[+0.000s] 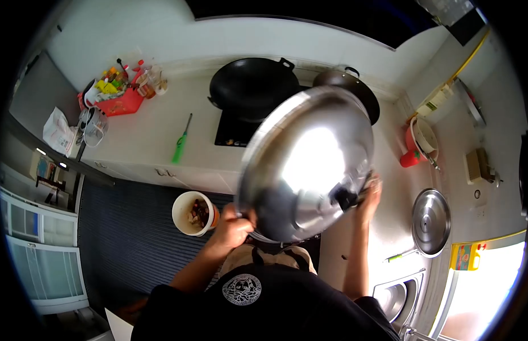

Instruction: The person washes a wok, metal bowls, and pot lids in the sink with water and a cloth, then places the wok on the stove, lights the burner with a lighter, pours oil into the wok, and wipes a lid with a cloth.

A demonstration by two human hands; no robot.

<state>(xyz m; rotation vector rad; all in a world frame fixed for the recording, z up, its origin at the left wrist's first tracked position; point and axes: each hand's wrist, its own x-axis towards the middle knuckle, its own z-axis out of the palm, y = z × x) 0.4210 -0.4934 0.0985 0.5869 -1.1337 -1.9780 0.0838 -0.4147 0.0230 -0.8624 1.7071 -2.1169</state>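
Both hands [301, 210] hold a shiny lid [306, 165] beside the pale kitchen counter [156, 139].

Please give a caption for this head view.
Left hand and right hand hold a domed metal lid near a black wok.

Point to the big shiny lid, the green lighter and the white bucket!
Big shiny lid [306, 165]: head view, on its dome.
Green lighter [179, 149]: head view, on its handle.
White bucket [182, 208]: head view, on its inner wall.

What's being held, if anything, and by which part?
Large domed metal lid, left hand and right hand at roughly opposite edges. Can't tell if a pan is gripped beneath.
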